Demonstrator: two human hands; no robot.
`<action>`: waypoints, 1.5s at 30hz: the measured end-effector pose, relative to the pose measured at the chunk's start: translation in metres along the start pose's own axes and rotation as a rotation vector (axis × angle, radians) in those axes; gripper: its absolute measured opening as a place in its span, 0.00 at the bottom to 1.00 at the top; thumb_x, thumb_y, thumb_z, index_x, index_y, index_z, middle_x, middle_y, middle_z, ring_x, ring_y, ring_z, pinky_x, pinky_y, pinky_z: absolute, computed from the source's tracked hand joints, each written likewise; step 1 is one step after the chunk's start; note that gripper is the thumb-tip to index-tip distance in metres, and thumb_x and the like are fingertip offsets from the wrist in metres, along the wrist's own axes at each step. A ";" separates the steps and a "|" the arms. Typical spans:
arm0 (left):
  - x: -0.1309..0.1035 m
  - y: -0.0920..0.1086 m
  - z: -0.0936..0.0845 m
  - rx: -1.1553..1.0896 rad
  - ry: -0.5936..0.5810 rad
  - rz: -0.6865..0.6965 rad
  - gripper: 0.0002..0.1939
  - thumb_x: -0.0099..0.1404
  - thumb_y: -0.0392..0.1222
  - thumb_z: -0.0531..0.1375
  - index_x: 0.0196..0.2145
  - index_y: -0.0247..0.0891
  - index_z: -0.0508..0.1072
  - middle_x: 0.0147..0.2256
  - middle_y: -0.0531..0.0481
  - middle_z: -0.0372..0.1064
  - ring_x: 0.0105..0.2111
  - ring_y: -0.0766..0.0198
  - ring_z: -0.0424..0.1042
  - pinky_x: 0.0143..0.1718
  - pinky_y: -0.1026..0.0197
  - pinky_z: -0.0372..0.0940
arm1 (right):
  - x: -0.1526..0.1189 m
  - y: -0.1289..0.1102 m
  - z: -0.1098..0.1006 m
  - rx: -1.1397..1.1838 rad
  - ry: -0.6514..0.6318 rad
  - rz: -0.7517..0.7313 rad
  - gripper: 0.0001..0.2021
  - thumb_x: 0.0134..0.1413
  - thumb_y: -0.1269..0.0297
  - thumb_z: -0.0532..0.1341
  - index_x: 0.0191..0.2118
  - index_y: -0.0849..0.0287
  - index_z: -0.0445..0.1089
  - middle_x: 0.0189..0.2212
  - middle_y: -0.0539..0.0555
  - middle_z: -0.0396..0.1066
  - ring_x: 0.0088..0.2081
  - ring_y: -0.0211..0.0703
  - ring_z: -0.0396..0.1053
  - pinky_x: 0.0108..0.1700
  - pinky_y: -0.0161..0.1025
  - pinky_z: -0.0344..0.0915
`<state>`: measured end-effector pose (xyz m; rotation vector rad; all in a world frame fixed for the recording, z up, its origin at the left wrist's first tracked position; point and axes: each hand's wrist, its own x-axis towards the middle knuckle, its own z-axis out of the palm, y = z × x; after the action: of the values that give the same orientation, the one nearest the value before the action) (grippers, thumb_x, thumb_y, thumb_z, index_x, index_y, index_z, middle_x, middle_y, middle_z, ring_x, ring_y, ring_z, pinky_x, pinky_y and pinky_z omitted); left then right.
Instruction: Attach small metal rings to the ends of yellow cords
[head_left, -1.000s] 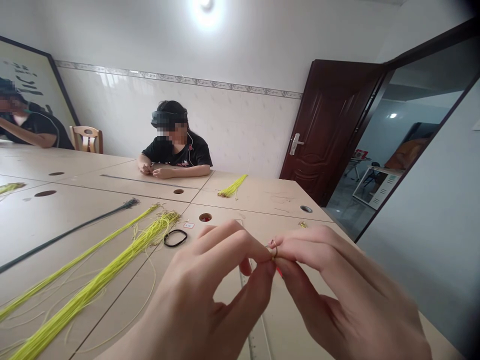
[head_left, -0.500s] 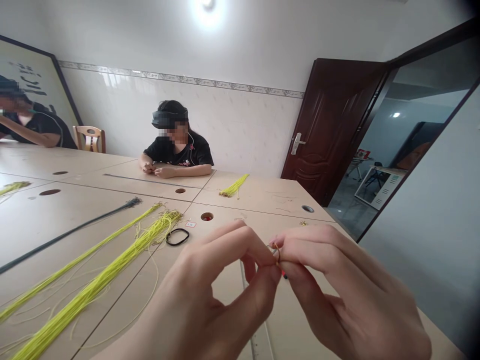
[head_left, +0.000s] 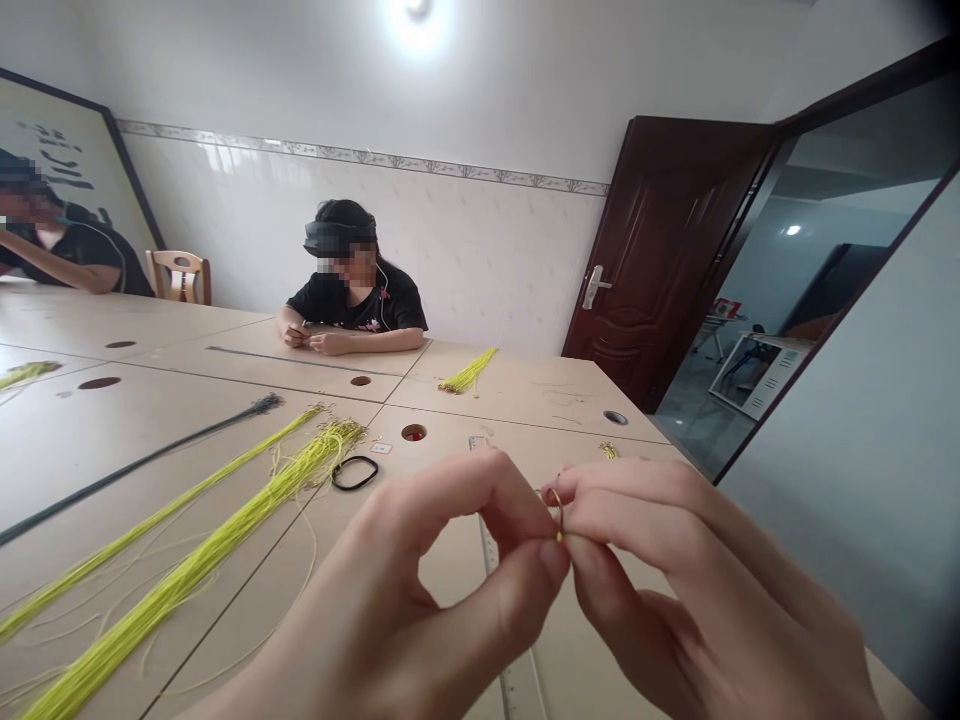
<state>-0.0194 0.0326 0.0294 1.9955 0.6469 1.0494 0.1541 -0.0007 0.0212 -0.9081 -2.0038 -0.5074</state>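
Thumb and forefinger of my left hand [head_left: 465,590] pinch the base of a small, thin brown-gold ring [head_left: 560,510], where a tiny yellow spot shows. My right hand [head_left: 675,560] is closed around the other side of it, its fingertips nearly touching those of my left. A ruler [head_left: 510,690] lies on the table beneath my hands, partly hidden. To the left stretch a thick bundle of yellow cords [head_left: 202,570], a thinner yellow bundle [head_left: 187,505] and a grey cord bundle [head_left: 150,460]. A black loop [head_left: 355,473] lies beside the thick bundle's tip.
Across the table [head_left: 525,400] sits a person [head_left: 360,290], another person [head_left: 75,250] at far left. Small yellow cords [head_left: 471,372] lie at the far side, small gold pieces [head_left: 608,451] nearer right. Holes [head_left: 414,432] pierce the tabletop. A brown door [head_left: 660,230] stands at right.
My right hand has shifted slightly right and the ring's curve shows more clearly between my fingertips. A red and dark item below the fingertips is now hidden.
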 end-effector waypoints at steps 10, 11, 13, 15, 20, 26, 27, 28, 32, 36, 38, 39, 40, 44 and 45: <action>0.000 -0.002 -0.001 -0.238 -0.044 -0.091 0.11 0.64 0.46 0.57 0.26 0.39 0.67 0.26 0.55 0.64 0.30 0.69 0.64 0.32 0.66 0.59 | 0.001 -0.007 0.000 0.033 0.031 0.014 0.04 0.58 0.71 0.56 0.33 0.57 0.65 0.32 0.47 0.71 0.35 0.31 0.70 0.43 0.28 0.64; 0.000 -0.003 -0.002 -0.288 -0.064 -0.094 0.10 0.64 0.45 0.57 0.27 0.39 0.67 0.26 0.56 0.64 0.30 0.69 0.63 0.32 0.67 0.59 | 0.001 -0.007 0.000 0.029 0.043 0.007 0.04 0.58 0.71 0.56 0.32 0.57 0.65 0.32 0.47 0.71 0.35 0.32 0.70 0.42 0.28 0.65; 0.001 -0.004 -0.002 -0.378 -0.116 -0.101 0.09 0.65 0.43 0.57 0.28 0.39 0.66 0.27 0.56 0.63 0.30 0.71 0.62 0.32 0.68 0.58 | 0.001 -0.005 0.000 0.011 0.067 -0.003 0.03 0.57 0.70 0.58 0.32 0.57 0.65 0.32 0.47 0.71 0.34 0.32 0.70 0.41 0.29 0.66; 0.001 -0.006 -0.003 -0.455 -0.149 -0.100 0.08 0.65 0.41 0.57 0.28 0.38 0.66 0.27 0.56 0.62 0.29 0.72 0.61 0.31 0.69 0.57 | 0.001 0.000 -0.001 0.019 0.088 -0.021 0.03 0.55 0.72 0.58 0.34 0.57 0.65 0.32 0.47 0.71 0.35 0.34 0.71 0.41 0.30 0.68; 0.002 -0.012 -0.002 -0.614 -0.195 -0.143 0.09 0.65 0.42 0.58 0.28 0.37 0.66 0.26 0.55 0.59 0.26 0.72 0.57 0.28 0.69 0.55 | 0.000 0.010 -0.007 -0.023 0.098 -0.077 0.09 0.53 0.71 0.61 0.40 0.53 0.67 0.37 0.50 0.71 0.38 0.39 0.73 0.41 0.34 0.72; 0.006 -0.007 -0.002 -0.714 -0.231 -0.142 0.08 0.64 0.39 0.58 0.27 0.36 0.67 0.26 0.55 0.61 0.27 0.73 0.59 0.28 0.73 0.58 | -0.002 0.002 -0.009 -0.074 0.087 -0.026 0.15 0.49 0.73 0.63 0.43 0.49 0.69 0.37 0.49 0.73 0.37 0.43 0.74 0.41 0.35 0.73; 0.006 -0.005 -0.002 -0.712 -0.231 -0.150 0.09 0.64 0.40 0.58 0.27 0.36 0.67 0.26 0.55 0.60 0.27 0.73 0.59 0.28 0.73 0.58 | -0.002 0.000 -0.008 -0.064 0.096 -0.004 0.16 0.49 0.74 0.63 0.43 0.49 0.69 0.37 0.49 0.73 0.38 0.44 0.74 0.42 0.36 0.73; 0.005 -0.004 -0.002 -0.703 -0.225 -0.158 0.09 0.64 0.40 0.58 0.27 0.36 0.67 0.25 0.56 0.60 0.27 0.73 0.59 0.27 0.74 0.58 | -0.003 -0.003 -0.007 -0.058 0.105 0.012 0.16 0.48 0.74 0.63 0.42 0.49 0.70 0.37 0.48 0.73 0.38 0.44 0.74 0.42 0.36 0.73; 0.004 0.000 -0.004 -0.642 -0.215 -0.199 0.08 0.63 0.38 0.59 0.26 0.36 0.66 0.25 0.55 0.60 0.26 0.73 0.58 0.26 0.74 0.57 | -0.005 -0.007 -0.002 -0.068 0.147 0.028 0.14 0.48 0.72 0.64 0.41 0.48 0.71 0.36 0.48 0.73 0.37 0.45 0.74 0.40 0.36 0.74; 0.001 0.002 -0.004 -0.572 -0.189 -0.221 0.08 0.62 0.38 0.59 0.26 0.36 0.66 0.25 0.55 0.59 0.26 0.72 0.57 0.25 0.73 0.56 | -0.005 -0.005 0.000 -0.091 0.185 -0.008 0.12 0.49 0.68 0.64 0.41 0.50 0.71 0.36 0.48 0.73 0.36 0.44 0.74 0.40 0.37 0.74; 0.000 0.002 -0.004 -0.528 -0.204 -0.211 0.09 0.62 0.39 0.59 0.26 0.36 0.65 0.25 0.54 0.59 0.26 0.71 0.57 0.25 0.71 0.56 | -0.004 -0.006 0.000 -0.099 0.190 -0.010 0.10 0.49 0.65 0.64 0.40 0.50 0.72 0.37 0.48 0.73 0.36 0.44 0.74 0.42 0.37 0.74; 0.001 0.002 -0.004 -0.514 -0.210 -0.212 0.09 0.62 0.40 0.59 0.26 0.36 0.65 0.24 0.54 0.58 0.27 0.70 0.57 0.25 0.71 0.56 | -0.004 -0.007 -0.001 -0.099 0.185 -0.005 0.09 0.49 0.63 0.63 0.39 0.51 0.72 0.37 0.48 0.73 0.36 0.44 0.73 0.42 0.38 0.73; 0.001 0.001 -0.004 -0.508 -0.211 -0.215 0.09 0.62 0.41 0.59 0.26 0.37 0.65 0.24 0.54 0.58 0.27 0.70 0.57 0.25 0.70 0.55 | -0.003 -0.008 -0.001 -0.096 0.179 0.004 0.08 0.50 0.63 0.63 0.39 0.51 0.72 0.37 0.48 0.73 0.36 0.44 0.73 0.43 0.38 0.73; 0.003 0.000 -0.005 -0.524 -0.253 -0.224 0.11 0.63 0.44 0.58 0.27 0.37 0.63 0.25 0.54 0.58 0.28 0.69 0.57 0.26 0.69 0.54 | -0.002 -0.015 -0.003 -0.092 0.147 0.061 0.08 0.50 0.68 0.61 0.37 0.52 0.72 0.35 0.49 0.74 0.36 0.43 0.73 0.42 0.37 0.73; 0.003 0.000 -0.006 -0.526 -0.272 -0.223 0.11 0.63 0.44 0.58 0.27 0.37 0.63 0.25 0.54 0.58 0.28 0.69 0.57 0.27 0.69 0.54 | -0.002 -0.015 -0.003 -0.095 0.142 0.070 0.08 0.49 0.69 0.61 0.37 0.52 0.72 0.34 0.49 0.74 0.36 0.42 0.73 0.42 0.37 0.73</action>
<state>-0.0231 0.0368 0.0327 1.5275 0.3844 0.7044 0.1451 -0.0140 0.0209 -0.9689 -1.8263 -0.6155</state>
